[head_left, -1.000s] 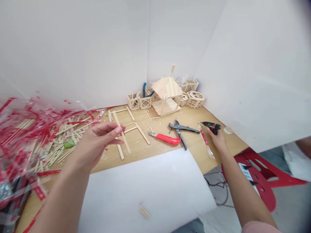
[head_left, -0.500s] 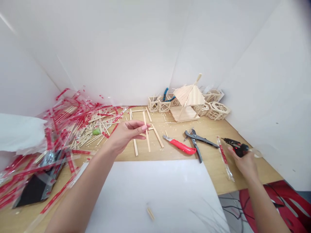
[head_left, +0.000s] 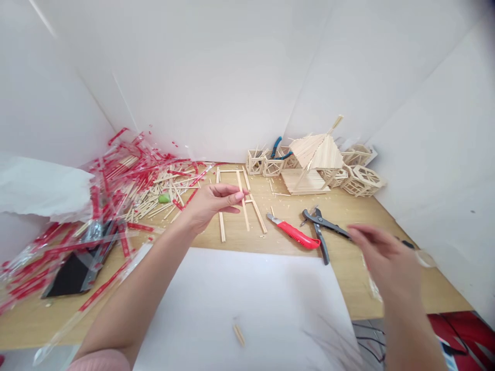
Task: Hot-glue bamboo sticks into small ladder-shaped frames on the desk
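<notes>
My left hand (head_left: 222, 206) pinches a pale wooden chopstick (head_left: 244, 208) between thumb and fingers, holding it above the table. Beneath it lies a ladder-like frame of chopsticks (head_left: 221, 226), partly covered by the hand. My right hand (head_left: 390, 263), blurred by motion, is raised over the right side of the table with loosely stretched fingers and nothing visible in them. Behind it, the black glue gun (head_left: 407, 243) is mostly hidden. A clear and red wrapper (head_left: 374, 288) also lies partly behind this hand. Two short stick pieces (head_left: 238, 335) rest on a white sheet (head_left: 270, 293).
A red utility knife (head_left: 297, 235) and black-handled cutters (head_left: 324, 226) lie mid-table. A small roofed stick house (head_left: 315, 154) stands at the back, beside stick-built boxes (head_left: 273, 166) and blue-handled pliers (head_left: 276, 147). Loose chopsticks (head_left: 154, 206) and red wrappers (head_left: 112, 175) heap up at left.
My right hand has let go of the glue gun and moved up and left from it. The left hand keeps its chopstick. The view has turned slightly left.
</notes>
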{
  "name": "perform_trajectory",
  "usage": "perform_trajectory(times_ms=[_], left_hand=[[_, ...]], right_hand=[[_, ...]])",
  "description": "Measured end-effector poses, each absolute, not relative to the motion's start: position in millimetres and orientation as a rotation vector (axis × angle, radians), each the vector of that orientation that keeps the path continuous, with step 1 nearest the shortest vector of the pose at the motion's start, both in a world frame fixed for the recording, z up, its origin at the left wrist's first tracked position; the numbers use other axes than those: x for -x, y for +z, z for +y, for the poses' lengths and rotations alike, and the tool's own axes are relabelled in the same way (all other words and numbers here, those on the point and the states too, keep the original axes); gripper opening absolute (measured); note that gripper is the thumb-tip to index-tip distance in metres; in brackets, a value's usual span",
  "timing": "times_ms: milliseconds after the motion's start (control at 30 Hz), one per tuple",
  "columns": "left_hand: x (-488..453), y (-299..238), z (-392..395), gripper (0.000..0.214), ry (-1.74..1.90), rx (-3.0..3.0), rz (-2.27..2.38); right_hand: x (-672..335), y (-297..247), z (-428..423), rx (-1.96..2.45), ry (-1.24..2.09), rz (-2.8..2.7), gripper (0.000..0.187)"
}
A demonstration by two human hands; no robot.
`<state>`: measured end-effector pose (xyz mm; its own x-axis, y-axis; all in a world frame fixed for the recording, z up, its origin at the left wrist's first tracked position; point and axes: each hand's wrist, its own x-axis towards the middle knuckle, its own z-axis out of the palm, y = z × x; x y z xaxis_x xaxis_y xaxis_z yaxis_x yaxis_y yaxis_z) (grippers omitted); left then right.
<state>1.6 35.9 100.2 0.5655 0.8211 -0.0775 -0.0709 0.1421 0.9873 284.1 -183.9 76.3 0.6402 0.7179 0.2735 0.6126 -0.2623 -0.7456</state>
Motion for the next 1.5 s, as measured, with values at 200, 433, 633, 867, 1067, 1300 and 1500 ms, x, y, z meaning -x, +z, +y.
perform_trajectory(times_ms=[200,433,633,867,1067,1300,1500], left_hand=[[-6.6,89.2,38.9,0.033,0.78,-1.28,0.785],[-0.8,63.9,56.2,0.032,0.946,-1.226,0.857],[-1.7,40.2,69.6,0.032,1.044,-1.157,0.897],[-3.3,22.7,88.3,0.039,1.076,-1.117,1.007],[-4.1,11.9,96.1,0.042,1.012,-1.126,1.021],[27.1,-3.7,135.0,0.038,0.782,-1.536,1.172],[26.3,-25.2,140.3,0.028,0.856,-1.705,1.208]], right_hand=[[-207.0,103.2,-61.6,1.575,0.925,-1.351,0.033],[-186.7,74.8,11.0,1.259,1.32,-1.332,0.03],[-181.9,48.2,43.3,1.216,1.403,-1.353,0.03],[-183.5,38.3,71.2,1.156,1.601,-1.393,0.032],[-187.9,35.0,79.8,1.132,1.61,-1.408,0.03],[-213.5,13.6,93.6,1.639,0.977,-1.641,0.019],[-208.8,-3.1,95.9,1.774,0.596,-2.034,0.015]])
